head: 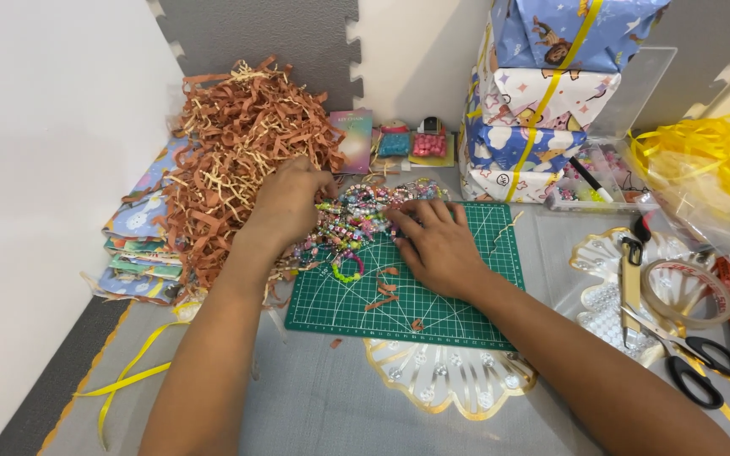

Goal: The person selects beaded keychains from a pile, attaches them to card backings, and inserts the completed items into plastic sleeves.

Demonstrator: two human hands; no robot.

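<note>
Head view, looking down on a grey table (314,405). Both hands were in a heap of beaded bracelets (356,221), pastel and multicoloured, which lay across the far left corner of a green cutting mat (433,304) and spilled just off it. The left hand (285,203) rested at the heap's left edge, fingers curled down into the beads beside a big mound of brown paper shred (234,143); whether it pinched anything could not be told. The right hand (437,245) lay flat, fingers spread and pressing on the heap's right side. One green bracelet (348,270) sat apart at the near edge of the heap.

Judgement: sorting here would go best with the flat hand steadying the heap while the other teased strands out singly, since the elastic loops looked tangled. Shred scraps (382,295) on the mat could catch in the beads.

Off right: tape roll (688,291), black scissors (694,363), wrapped gift boxes (534,110), yellow ribbon (703,152).
</note>
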